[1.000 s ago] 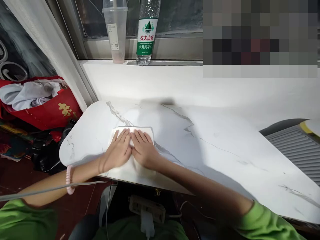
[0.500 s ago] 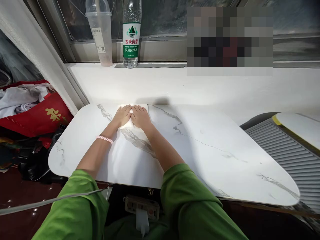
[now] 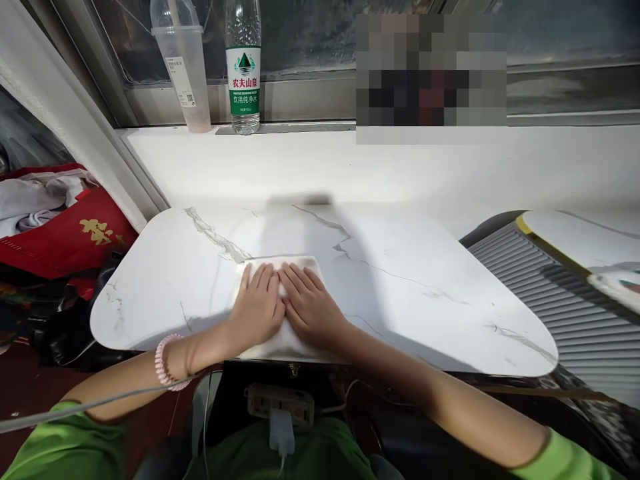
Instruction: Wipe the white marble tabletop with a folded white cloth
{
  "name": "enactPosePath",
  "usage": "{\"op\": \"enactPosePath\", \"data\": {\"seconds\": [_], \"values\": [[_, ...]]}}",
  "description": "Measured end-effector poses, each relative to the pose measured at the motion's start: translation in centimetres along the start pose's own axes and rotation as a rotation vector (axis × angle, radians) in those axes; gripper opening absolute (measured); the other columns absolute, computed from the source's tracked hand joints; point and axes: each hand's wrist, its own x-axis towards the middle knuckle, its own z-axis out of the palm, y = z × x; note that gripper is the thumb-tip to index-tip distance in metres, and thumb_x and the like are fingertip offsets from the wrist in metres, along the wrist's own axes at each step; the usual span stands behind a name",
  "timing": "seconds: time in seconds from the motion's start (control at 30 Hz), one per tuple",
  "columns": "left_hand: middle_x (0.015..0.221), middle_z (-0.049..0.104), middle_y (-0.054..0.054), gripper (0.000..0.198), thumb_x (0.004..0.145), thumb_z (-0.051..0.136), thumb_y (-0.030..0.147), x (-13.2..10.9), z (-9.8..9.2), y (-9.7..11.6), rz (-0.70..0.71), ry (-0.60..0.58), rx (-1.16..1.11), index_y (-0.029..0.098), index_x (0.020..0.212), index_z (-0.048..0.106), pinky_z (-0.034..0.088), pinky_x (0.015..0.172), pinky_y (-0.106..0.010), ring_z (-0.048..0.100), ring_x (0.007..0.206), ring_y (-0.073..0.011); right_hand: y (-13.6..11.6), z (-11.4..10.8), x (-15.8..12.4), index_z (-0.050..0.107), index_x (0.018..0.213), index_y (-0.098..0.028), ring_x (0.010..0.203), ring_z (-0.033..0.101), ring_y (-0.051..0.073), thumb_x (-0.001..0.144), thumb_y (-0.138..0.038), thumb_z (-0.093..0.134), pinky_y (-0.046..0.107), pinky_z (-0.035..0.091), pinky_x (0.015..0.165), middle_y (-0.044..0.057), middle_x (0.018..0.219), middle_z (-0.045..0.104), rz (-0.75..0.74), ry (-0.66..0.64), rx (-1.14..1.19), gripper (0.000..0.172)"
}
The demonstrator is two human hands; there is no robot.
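Observation:
A folded white cloth (image 3: 300, 265) lies flat near the front edge of the white marbled table (image 3: 425, 320). My left hand (image 3: 257, 303) rests palm down on its left part, fingers stretched toward the wall. Beside it, my right hand (image 3: 313, 300) presses flat on the cloth as well, and the two thumbs meet in the middle. Both palms are hidden from above. On my left wrist sits a pink coiled band (image 3: 167, 362).
On the sill stand a lidded plastic cup (image 3: 187, 87) and a water bottle (image 3: 244, 80). A red bag (image 3: 70, 233) with cloth is at left. A power strip (image 3: 280, 403) with a plugged-in charger lies below the table edge. A grey cable (image 3: 100, 405) crosses at lower left.
Both hands have slid toward me, from the table's back edge to near its front, with the cloth under them. My elbows have spread outward and the view has shifted slightly.

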Motion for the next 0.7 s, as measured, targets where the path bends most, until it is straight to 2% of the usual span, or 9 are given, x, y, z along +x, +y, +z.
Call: {"op": "enactPosePath", "data": {"seconds": [0.13, 0.23, 0.37, 0.57, 0.7], "values": [[0.149, 0.046, -0.018, 0.048, 0.093, 0.036, 0.021, -0.2, 0.0, 1.5, 0.054, -0.028, -0.047, 0.003, 0.134, 0.05, 0.019, 0.122, -0.049, 0.031, 0.145, -0.0293, -0.5, -1.4, -2.3, 0.051, 0.136, -0.001, 0.143, 0.034, 0.029, 0.094, -0.022, 0.03, 0.048, 0.028, 0.117, 0.02, 0.15, 0.044, 0.065, -0.048, 0.051, 0.051], [0.149, 0.044, -0.02, 0.047, 0.093, 0.034, 0.021, 1.2, 0.2, 1.5, 0.055, -0.077, -0.067, 0.003, 0.135, 0.047, 0.02, 0.121, -0.049, 0.031, 0.145, -0.0295, 0.3, -1.5, -1.7, 0.055, 0.13, -0.004, 0.14, 0.038, 0.029, 0.092, -0.022, 0.031, 0.047, 0.031, 0.116, 0.018, 0.147, 0.048, 0.092, -0.072, 0.092, 0.049], [0.15, 0.042, -0.021, 0.048, 0.095, 0.032, 0.018, 5.4, 0.7, 0.2, 0.006, -0.087, -0.058, 0.001, 0.139, 0.042, 0.018, 0.121, -0.048, 0.031, 0.144, -0.029, 3.6, -0.5, 1.9, 0.048, 0.137, -0.004, 0.139, 0.039, 0.028, 0.092, -0.022, 0.03, 0.045, 0.028, 0.116, 0.018, 0.147, 0.048, 0.111, -0.031, 0.093, 0.052], [0.128, 0.059, -0.02, 0.035, 0.096, 0.032, 0.013, 14.3, 1.8, -3.5, 0.014, 0.026, -0.062, 0.003, 0.121, 0.055, 0.03, 0.112, -0.041, 0.05, 0.126, -0.0272, 9.6, 1.3, 9.5, 0.047, 0.139, -0.004, 0.138, 0.04, 0.027, 0.091, -0.018, 0.03, 0.042, 0.028, 0.114, 0.017, 0.147, 0.049, 0.185, 0.015, 0.068, 0.053], [0.124, 0.062, -0.018, 0.034, 0.097, 0.031, 0.012, 18.2, 2.6, -5.1, 0.009, 0.04, -0.107, 0.006, 0.117, 0.058, 0.035, 0.108, -0.035, 0.055, 0.119, -0.0236, 11.4, 1.9, 12.4, 0.049, 0.139, -0.005, 0.139, 0.038, 0.029, 0.093, -0.019, 0.031, 0.045, 0.026, 0.114, 0.016, 0.148, 0.048, 0.306, 0.041, 0.007, 0.052]]}}
